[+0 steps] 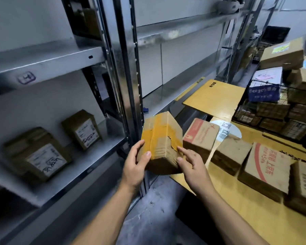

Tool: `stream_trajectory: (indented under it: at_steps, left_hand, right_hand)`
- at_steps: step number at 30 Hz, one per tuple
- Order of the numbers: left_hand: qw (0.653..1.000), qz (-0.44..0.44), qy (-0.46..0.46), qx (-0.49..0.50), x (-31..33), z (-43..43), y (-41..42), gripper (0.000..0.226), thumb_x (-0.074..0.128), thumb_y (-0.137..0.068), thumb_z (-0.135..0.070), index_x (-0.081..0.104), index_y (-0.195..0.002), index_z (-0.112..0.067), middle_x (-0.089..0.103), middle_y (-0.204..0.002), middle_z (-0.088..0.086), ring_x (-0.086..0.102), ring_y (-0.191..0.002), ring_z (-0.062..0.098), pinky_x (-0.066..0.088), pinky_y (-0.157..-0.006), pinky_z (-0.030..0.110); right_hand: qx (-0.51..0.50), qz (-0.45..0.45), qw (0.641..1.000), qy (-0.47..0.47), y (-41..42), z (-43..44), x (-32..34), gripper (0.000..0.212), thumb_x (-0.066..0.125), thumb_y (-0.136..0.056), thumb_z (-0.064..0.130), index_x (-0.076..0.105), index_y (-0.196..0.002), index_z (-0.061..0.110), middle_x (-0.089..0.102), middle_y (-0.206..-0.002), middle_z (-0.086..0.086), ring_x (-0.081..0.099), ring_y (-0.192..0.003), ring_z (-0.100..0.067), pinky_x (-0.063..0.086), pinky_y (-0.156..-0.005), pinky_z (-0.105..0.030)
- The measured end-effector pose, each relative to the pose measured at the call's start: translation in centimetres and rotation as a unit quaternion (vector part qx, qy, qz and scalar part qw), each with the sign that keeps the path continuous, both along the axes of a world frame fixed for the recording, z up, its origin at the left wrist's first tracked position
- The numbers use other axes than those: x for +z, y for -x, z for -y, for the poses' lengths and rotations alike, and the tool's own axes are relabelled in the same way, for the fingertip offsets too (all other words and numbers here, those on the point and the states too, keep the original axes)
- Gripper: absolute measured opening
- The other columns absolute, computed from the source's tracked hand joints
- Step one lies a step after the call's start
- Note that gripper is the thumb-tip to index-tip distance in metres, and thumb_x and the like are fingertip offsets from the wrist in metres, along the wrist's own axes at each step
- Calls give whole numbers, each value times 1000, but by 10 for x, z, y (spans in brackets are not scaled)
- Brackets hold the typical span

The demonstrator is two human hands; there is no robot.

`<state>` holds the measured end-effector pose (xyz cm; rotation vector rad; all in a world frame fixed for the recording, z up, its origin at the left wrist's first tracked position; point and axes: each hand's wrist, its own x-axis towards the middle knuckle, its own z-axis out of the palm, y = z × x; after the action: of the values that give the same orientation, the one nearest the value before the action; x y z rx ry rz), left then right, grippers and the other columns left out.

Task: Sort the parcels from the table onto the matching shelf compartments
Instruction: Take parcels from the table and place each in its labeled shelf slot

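Both hands are holding the taped parcel [162,142] up in the air, just off the tabletop's [237,206] left edge & right in front of the shelf [99,149] upright. The left hand [135,165] is gripping the parcel's left side w/ its thumb lying on the yellow-taped top face & fingers wrapping underneath. The right hand [192,167] is pinching the near right corner btwn thumb & straight index finger, right by the torn tape edge; its other fingers are curling loosely off the box. The parcel is tilting, far end higher.

On the shelf's lower board 2 labelled parcels are standing apart, the nearer labelled parcel [39,154] & the farther labelled parcel [81,129]. Both are showing white labels w/ handwriting, too blurred to read.

Along the tabletop's left edge a red-printed box [200,137] is sitting just beside the held parcel. A plain box [231,154] is next to it, then a big box w/ red arc [267,170], w/ a dark-print box [302,184] standing against that one. A wire basket [244,112] packed w/ boxes is sitting toward the far side. A flat yellow mailer [214,96] is lying at the far left corner.
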<state>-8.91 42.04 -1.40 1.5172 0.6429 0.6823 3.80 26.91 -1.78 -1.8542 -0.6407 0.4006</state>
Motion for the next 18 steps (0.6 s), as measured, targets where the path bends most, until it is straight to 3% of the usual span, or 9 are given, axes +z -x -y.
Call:
stream_trajectory:
  at_steps: [3, 6, 9, 12, 15, 18]
  left_hand:
    - [996, -37, -78, 7, -6, 10, 33, 62, 59, -74, -61, 52, -132, -38, 53, -131, -10, 54, -116, 3, 48, -100, 36]
    - [984, -68, -161, 28, -4, 24, 57, 62, 55, -74, -63, 48, -133, -42, 47, -127, -21, 48, -114, -9, 43, -92, 16]
    - [970, -85, -225, 30, -2, 38, 75, 61, 58, -79, -56, 47, -136, -37, 43, -126, -20, 43, -113, -16, 34, -85, -1]
    - [964, -94, -248, 26, -4, 53, 87, 59, 63, -82, -46, 47, -137, -34, 42, -130, -15, 40, -115, -16, 32, -86, -2]
    - [966, -84, -241, 30, -4, 62, 99, 53, 60, -84, -45, 49, -136, -38, 42, -134, -15, 44, -120, -7, 38, -92, 6]
    - [975, -46, -213, 31, 0, 65, 108, 45, 60, -86, -37, 50, -130, -45, 49, -132, -17, 50, -122, 3, 44, -98, 19]
  right_hand:
    - [-3, 28, 999, 29, 26, 6, -2, 29, 58, -98, 31, 61, -125, 43, 55, -125, 4, 52, -112, -4, 42, -99, -25]
    - [19, -73, 996, -53, 57, 13, 4, 24, 55, -101, 30, 65, -121, 38, 66, -116, 13, 61, -104, 8, 48, -86, -13]
    - [29, -122, 990, -71, 79, 17, 6, 27, 55, -95, 50, 63, -118, 38, 69, -116, 11, 65, -107, -2, 54, -88, -29]
    - [23, -127, 990, -64, 94, 17, 7, 27, 62, -88, 54, 55, -111, 44, 68, -112, 9, 67, -101, -8, 57, -84, -35]
    - [15, -121, 990, -76, 102, 20, 6, 20, 65, -94, 38, 55, -110, 44, 68, -112, 8, 67, -101, -12, 58, -85, -37]
    - [11, -213, 967, -139, 103, 24, 8, 17, 60, -98, 21, 62, -112, 31, 71, -108, -1, 69, -96, -15, 57, -78, -33]
